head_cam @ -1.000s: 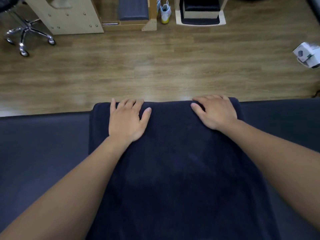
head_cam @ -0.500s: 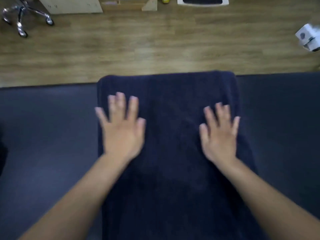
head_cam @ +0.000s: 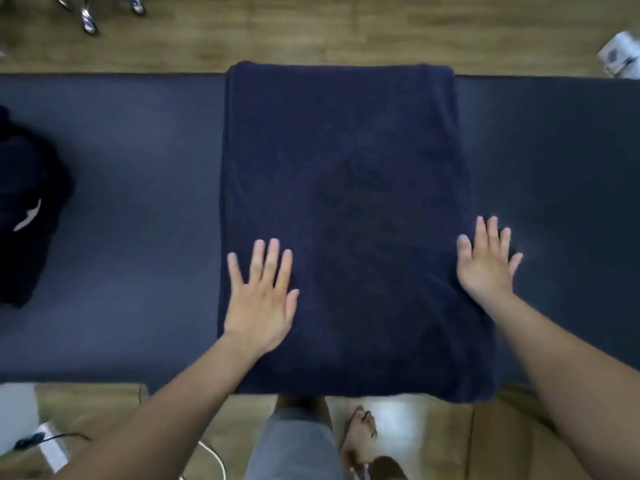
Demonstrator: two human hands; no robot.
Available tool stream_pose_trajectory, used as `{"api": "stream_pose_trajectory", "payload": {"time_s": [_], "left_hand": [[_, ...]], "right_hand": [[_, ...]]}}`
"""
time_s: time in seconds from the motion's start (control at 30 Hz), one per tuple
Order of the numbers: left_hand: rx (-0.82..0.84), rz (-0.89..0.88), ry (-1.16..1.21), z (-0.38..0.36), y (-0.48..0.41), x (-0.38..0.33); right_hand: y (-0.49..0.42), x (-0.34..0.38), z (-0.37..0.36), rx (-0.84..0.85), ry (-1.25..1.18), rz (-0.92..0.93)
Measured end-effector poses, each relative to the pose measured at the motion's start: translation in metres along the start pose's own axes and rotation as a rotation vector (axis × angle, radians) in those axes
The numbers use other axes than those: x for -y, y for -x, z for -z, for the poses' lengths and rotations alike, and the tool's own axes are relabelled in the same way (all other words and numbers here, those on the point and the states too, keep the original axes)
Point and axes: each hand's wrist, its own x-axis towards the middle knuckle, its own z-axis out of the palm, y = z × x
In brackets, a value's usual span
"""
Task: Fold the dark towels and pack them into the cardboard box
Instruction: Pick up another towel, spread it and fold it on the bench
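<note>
A dark navy towel lies flat across the dark padded table, folded into a broad rectangle that reaches from the far edge to the near edge. My left hand rests palm down on the towel's near left part, fingers spread. My right hand lies flat at the towel's right edge, fingers apart, partly over the table. Neither hand grips anything. A heap of dark cloth with a white mark sits at the table's far left. No cardboard box is in view.
Wooden floor lies beyond the table, with chair casters at the top left and a white box at the top right. Below the near edge I see my legs and a bare foot, plus a white power strip.
Both hands have slid from the towel's far edge toward me along its surface, the right one drifting out to the right edge. The camera has tilted down, showing the near table edge.
</note>
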Motion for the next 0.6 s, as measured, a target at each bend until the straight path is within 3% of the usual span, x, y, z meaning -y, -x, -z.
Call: {"api": "stream_pose_trajectory", "payload": {"time_s": [0.1,0.27,0.33,0.43,0.6], "left_hand": [[-0.024,0.168,0.128,-0.012,0.027,-0.029],[-0.119,0.474,0.343,-0.029,0.086,-0.02],[-0.206,0.61,0.525,-0.024,0.096,-0.022],[-0.247,0.806,0.903,-0.009,0.1,-0.018],[-0.072,0.702,1.036,-0.016,0.13,-0.012]], "right_hand": [[0.026,-0.006,0.001,0.011,-0.142,0.047],[0.103,-0.086,-0.01,-0.051,-0.18,0.15],[0.114,-0.087,-0.001,-0.044,-0.362,0.081],[0.135,-0.084,-0.001,0.105,-0.621,0.036],[0.163,-0.102,-0.016,0.322,-0.711,-0.012]]}}
